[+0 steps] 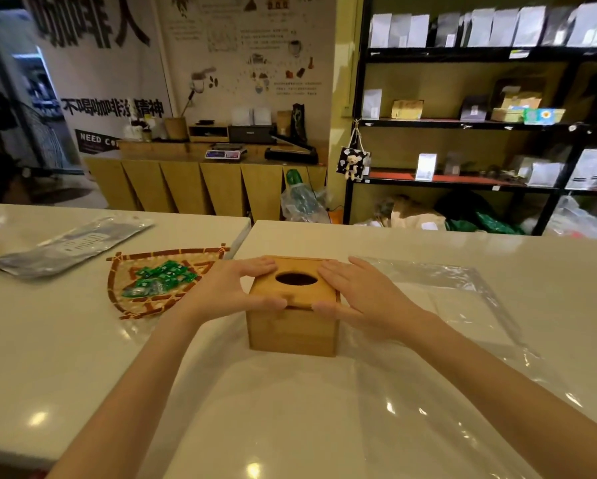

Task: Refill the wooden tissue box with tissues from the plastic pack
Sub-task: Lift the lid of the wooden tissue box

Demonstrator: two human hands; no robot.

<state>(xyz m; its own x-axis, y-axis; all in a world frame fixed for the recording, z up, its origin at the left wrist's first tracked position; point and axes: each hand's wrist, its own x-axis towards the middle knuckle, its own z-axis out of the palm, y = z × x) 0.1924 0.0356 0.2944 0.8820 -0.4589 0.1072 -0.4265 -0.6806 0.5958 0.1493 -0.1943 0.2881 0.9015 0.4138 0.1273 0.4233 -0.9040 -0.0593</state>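
Note:
A square wooden tissue box (292,331) stands upright on the white counter in front of me. Its lid (297,292) has a dark oval slot (296,279), and no tissue shows through the slot. My left hand (233,288) grips the lid's left side, fingers across the far corner and thumb at the near edge. My right hand (357,292) holds the lid's right side the same way. A clear plastic pack (456,305) lies flat and crumpled on the counter, under and to the right of the box. I see no loose tissues.
A woven bamboo tray (127,305) with several green wrapped sweets sits left of the box. A grey foil bag (65,247) lies further left. A gap (243,233) splits the counter in two. Black shelves (463,122) stand behind.

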